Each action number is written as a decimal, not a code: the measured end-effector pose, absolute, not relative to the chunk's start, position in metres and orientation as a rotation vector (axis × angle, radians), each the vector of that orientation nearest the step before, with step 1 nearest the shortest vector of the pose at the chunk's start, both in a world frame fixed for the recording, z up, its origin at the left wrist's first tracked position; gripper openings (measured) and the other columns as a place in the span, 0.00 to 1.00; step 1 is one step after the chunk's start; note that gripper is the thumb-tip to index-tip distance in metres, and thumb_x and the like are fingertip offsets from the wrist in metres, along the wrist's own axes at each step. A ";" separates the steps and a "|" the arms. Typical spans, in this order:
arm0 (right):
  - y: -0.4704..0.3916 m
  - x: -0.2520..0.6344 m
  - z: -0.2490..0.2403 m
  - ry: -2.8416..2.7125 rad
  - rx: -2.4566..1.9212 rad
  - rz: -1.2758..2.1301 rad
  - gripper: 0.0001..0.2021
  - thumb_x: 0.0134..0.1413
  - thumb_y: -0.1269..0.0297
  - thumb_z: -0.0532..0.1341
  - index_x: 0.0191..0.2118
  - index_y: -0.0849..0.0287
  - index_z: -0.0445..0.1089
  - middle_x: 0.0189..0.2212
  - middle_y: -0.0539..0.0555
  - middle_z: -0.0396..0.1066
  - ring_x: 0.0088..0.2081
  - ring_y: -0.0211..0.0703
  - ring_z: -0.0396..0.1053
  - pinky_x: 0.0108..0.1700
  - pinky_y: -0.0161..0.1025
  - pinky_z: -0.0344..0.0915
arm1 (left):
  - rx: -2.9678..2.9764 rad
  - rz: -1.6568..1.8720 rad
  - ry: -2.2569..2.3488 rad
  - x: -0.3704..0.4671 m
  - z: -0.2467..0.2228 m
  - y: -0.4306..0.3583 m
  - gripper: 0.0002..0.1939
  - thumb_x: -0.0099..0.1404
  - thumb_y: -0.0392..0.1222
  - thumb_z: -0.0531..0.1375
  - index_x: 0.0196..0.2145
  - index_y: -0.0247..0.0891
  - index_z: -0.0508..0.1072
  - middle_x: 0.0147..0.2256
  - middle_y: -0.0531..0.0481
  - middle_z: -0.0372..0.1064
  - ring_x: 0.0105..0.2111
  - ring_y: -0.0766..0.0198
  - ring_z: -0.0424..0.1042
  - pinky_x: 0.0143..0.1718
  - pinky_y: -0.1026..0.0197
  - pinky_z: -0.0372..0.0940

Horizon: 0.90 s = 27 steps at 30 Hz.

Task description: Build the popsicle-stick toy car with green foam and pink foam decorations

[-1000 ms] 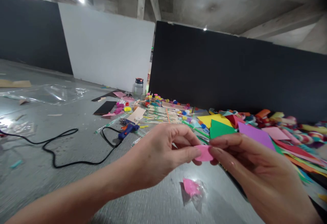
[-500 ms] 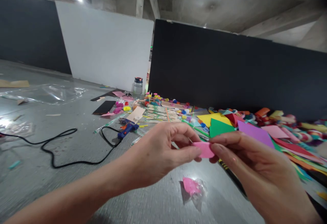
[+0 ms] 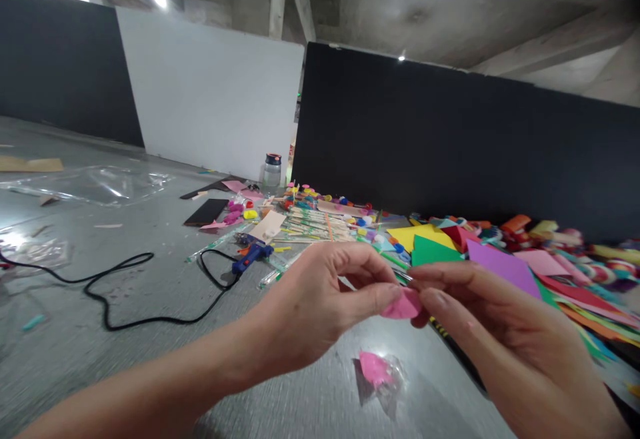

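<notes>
A flattened piece of pink modelling clay (image 3: 404, 305) is held up above the table between my two hands. My left hand (image 3: 345, 292) pinches its left side, thumb on the near face and fingers behind. At the opposite edge, my right hand (image 3: 465, 312) has its thumb and fingertips closed on the clay; the fingertips are partly hidden. Below them on the table lies a pink clay lump (image 3: 375, 369) partly in a clear plastic wrapper (image 3: 395, 379).
A blue glue gun (image 3: 253, 257) with a black cord (image 3: 145, 324) lies to the left. Behind are bundled sticks (image 3: 315, 224), a bottle (image 3: 273, 171) and a black slab (image 3: 207, 212). Coloured sheets (image 3: 503, 267) spread to the right. A dark tool with yellow marks (image 3: 463, 359) lies near my right hand.
The pink clay has tilted, showing more of its face, and sits slightly lower. My right fingers have shifted a little along its edge. The view has moved slightly.
</notes>
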State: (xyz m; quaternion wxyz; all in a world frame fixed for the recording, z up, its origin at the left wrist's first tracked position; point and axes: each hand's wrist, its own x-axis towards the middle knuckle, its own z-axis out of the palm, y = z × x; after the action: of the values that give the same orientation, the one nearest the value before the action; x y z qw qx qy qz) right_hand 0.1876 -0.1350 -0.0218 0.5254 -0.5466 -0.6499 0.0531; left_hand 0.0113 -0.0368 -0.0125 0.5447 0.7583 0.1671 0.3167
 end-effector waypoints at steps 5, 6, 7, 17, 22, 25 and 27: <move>-0.133 0.186 -0.023 -1.541 -1.319 0.148 0.04 0.64 0.58 0.65 0.40 0.48 0.77 0.33 0.47 0.78 0.31 0.38 0.76 0.30 0.24 0.74 | 1.856 0.717 0.428 0.010 -0.008 -0.041 0.07 0.68 0.43 0.61 0.36 0.38 0.77 0.32 0.53 0.73 0.32 0.68 0.70 0.33 0.66 0.63; -0.133 0.186 -0.023 -1.554 -1.315 0.144 0.04 0.64 0.59 0.64 0.40 0.48 0.77 0.33 0.47 0.78 0.31 0.38 0.77 0.30 0.24 0.74 | 1.850 0.703 0.418 0.011 -0.008 -0.041 0.08 0.68 0.44 0.61 0.36 0.38 0.77 0.32 0.53 0.73 0.32 0.68 0.70 0.32 0.66 0.63; -0.133 0.187 -0.024 -1.571 -1.307 0.137 0.03 0.65 0.59 0.64 0.40 0.47 0.77 0.33 0.46 0.78 0.31 0.38 0.77 0.30 0.24 0.74 | 1.841 0.696 0.404 0.011 -0.008 -0.041 0.08 0.67 0.44 0.61 0.36 0.37 0.77 0.31 0.53 0.73 0.32 0.68 0.69 0.32 0.66 0.63; -0.137 0.188 -0.025 -1.603 -1.312 0.014 0.08 0.69 0.59 0.60 0.48 0.42 0.76 0.44 0.47 0.77 0.42 0.42 0.76 0.43 0.31 0.76 | 1.609 0.762 0.362 0.015 -0.012 -0.039 0.10 0.66 0.46 0.64 0.34 0.36 0.74 0.30 0.54 0.70 0.29 0.70 0.65 0.30 0.66 0.61; -0.137 0.186 -0.028 -1.645 -1.316 -0.047 0.11 0.70 0.59 0.58 0.51 0.40 0.76 0.52 0.48 0.74 0.53 0.50 0.72 0.55 0.45 0.72 | 1.504 0.771 0.301 0.015 -0.011 -0.039 0.10 0.66 0.45 0.64 0.33 0.36 0.73 0.29 0.54 0.69 0.28 0.72 0.65 0.30 0.67 0.62; -0.138 0.186 -0.028 -1.625 -1.327 -0.053 0.12 0.70 0.59 0.58 0.53 0.38 0.74 0.52 0.46 0.74 0.52 0.48 0.73 0.56 0.42 0.71 | 1.502 0.771 0.292 0.016 -0.012 -0.038 0.10 0.66 0.46 0.64 0.33 0.36 0.73 0.29 0.54 0.69 0.28 0.72 0.65 0.30 0.68 0.62; -0.138 0.186 -0.028 -1.623 -1.332 -0.044 0.12 0.70 0.59 0.59 0.54 0.38 0.73 0.53 0.46 0.74 0.52 0.47 0.73 0.55 0.40 0.71 | 1.506 0.767 0.286 0.017 -0.013 -0.038 0.10 0.66 0.45 0.64 0.32 0.36 0.73 0.28 0.55 0.69 0.28 0.73 0.64 0.30 0.68 0.62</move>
State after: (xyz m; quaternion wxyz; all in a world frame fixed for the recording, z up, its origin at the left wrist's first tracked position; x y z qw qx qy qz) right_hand 0.1855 -0.1384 -0.0277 0.4974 -0.5503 -0.6704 -0.0181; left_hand 0.0166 -0.0375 -0.0127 0.6546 0.6641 0.1262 0.3384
